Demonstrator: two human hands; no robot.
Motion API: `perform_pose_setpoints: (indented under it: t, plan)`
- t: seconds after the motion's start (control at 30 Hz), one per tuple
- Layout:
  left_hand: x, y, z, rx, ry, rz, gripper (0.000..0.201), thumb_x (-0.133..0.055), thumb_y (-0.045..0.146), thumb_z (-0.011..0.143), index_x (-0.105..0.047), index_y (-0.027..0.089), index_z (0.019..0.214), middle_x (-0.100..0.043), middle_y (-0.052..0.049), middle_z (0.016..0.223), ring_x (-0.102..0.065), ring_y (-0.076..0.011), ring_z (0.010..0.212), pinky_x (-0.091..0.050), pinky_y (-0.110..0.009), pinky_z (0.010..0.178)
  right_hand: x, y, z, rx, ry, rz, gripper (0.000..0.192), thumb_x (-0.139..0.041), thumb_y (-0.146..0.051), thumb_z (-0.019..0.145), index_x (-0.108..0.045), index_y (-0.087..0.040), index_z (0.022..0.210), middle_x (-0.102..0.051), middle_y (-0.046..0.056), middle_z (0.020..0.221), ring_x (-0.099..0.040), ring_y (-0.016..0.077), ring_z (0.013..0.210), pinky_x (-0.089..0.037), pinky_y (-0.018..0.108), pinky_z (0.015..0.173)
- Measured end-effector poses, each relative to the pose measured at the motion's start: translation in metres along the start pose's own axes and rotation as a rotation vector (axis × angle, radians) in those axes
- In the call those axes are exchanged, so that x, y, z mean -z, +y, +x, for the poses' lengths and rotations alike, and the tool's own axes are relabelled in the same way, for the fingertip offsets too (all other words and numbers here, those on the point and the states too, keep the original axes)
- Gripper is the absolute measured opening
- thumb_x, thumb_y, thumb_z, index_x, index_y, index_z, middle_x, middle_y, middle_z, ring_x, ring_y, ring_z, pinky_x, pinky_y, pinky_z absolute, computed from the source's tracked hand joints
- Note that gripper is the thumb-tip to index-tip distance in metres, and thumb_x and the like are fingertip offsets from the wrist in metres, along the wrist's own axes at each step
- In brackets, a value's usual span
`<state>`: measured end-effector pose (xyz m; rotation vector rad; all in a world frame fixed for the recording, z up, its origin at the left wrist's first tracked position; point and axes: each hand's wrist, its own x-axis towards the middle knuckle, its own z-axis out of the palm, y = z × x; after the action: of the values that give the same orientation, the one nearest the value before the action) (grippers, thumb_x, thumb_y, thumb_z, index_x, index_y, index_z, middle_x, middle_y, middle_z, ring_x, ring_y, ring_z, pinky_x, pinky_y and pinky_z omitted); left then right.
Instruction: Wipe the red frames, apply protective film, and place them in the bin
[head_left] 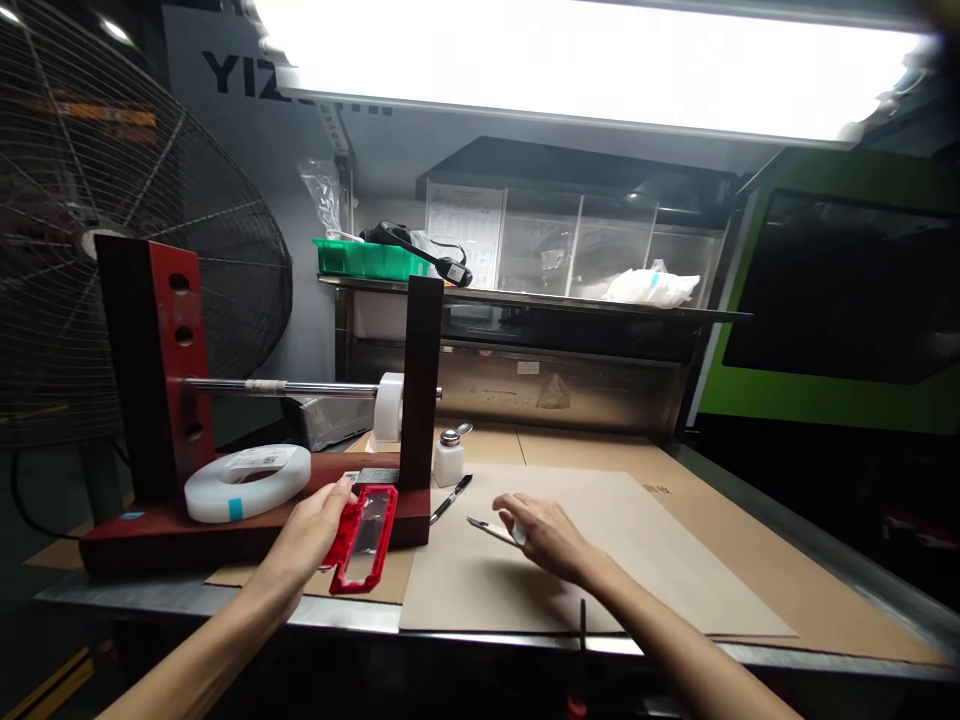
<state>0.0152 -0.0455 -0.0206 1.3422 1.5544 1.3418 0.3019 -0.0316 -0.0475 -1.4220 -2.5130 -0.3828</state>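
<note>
Red piece (367, 537): glossy plastic. Rod (322, 389): shiny metal. Roll (262, 502): smooth, translucent plastic. Sheet (626, 510): matt cardboard.

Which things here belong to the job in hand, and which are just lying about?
In use:
red frame, in the left hand
pointed tool, in the right hand

Seemingly just lying about:
black pen
white bottle
green tray

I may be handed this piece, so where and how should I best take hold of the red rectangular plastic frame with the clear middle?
I'd pinch the red rectangular plastic frame by the rim at its near end, coming from the right: the left hand holds its far left side, while that end is free. The raised rim probably gives purchase without touching the clear middle.
</note>
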Motion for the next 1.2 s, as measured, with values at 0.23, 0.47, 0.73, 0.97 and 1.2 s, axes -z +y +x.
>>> perform_pose_setpoints:
  t: [0.23, 0.47, 0.73, 0.97, 1.2]
  plan:
    - [-0.008, 0.007, -0.021, -0.024, -0.040, 0.053, 0.038, -0.048, 0.058, 0.068, -0.054, 0.021, 0.060, -0.057, -0.002, 0.056, -0.048, -0.0182, 0.052, -0.036, -0.027, 0.048, 0.034, -0.065, 0.001, 0.290, 0.253, 0.006, 0.064, -0.044, -0.011, 0.082, -0.032, -0.036, 0.141, -0.061, -0.001, 0.077, -0.042, 0.0091, 0.053, -0.017, 0.025, 0.045]
    - [-0.011, 0.023, -0.045, -0.060, -0.094, 0.090, 0.036, -0.041, 0.055, 0.071, -0.050, 0.022, 0.058, -0.050, 0.000, 0.056, -0.043, -0.0173, 0.054, -0.036, -0.029, 0.054, 0.035, -0.080, 0.007, 0.326, 0.221, -0.059, 0.067, -0.040, -0.013, 0.083, -0.023, -0.039, 0.142, -0.060, -0.001, 0.078, -0.049, 0.0114, 0.055, -0.017, 0.027, 0.044]
    - [-0.010, 0.026, -0.054, -0.085, -0.132, 0.081, 0.036, -0.044, 0.057, 0.070, -0.047, 0.023, 0.060, -0.050, 0.002, 0.061, -0.045, -0.0189, 0.061, -0.038, -0.030, 0.061, 0.039, -0.083, -0.003, 0.301, 0.142, -0.029, 0.067, -0.042, -0.013, 0.080, -0.027, -0.031, 0.142, -0.063, 0.000, 0.078, -0.050, 0.0122, 0.054, -0.017, 0.028, 0.046]
    - [-0.007, 0.030, -0.064, -0.087, -0.133, 0.070, 0.035, -0.041, 0.053, 0.074, -0.048, 0.023, 0.056, -0.048, 0.002, 0.056, -0.043, -0.0180, 0.058, -0.036, -0.029, 0.058, 0.043, -0.089, -0.007, 0.252, 0.112, 0.056, 0.064, -0.045, -0.013, 0.076, -0.040, -0.036, 0.136, -0.066, 0.000, 0.079, -0.051, 0.0137, 0.057, -0.021, 0.027, 0.048]
    - [-0.004, 0.029, -0.075, 0.014, -0.115, -0.062, 0.031, -0.046, 0.051, 0.071, -0.053, 0.023, 0.060, -0.052, 0.002, 0.061, -0.045, -0.0179, 0.062, -0.038, -0.028, 0.057, 0.052, -0.094, -0.016, 0.243, 0.191, 0.506, 0.059, -0.046, -0.013, 0.078, -0.042, -0.028, 0.135, -0.064, -0.001, 0.075, -0.051, 0.0112, 0.058, -0.038, 0.023, 0.058]
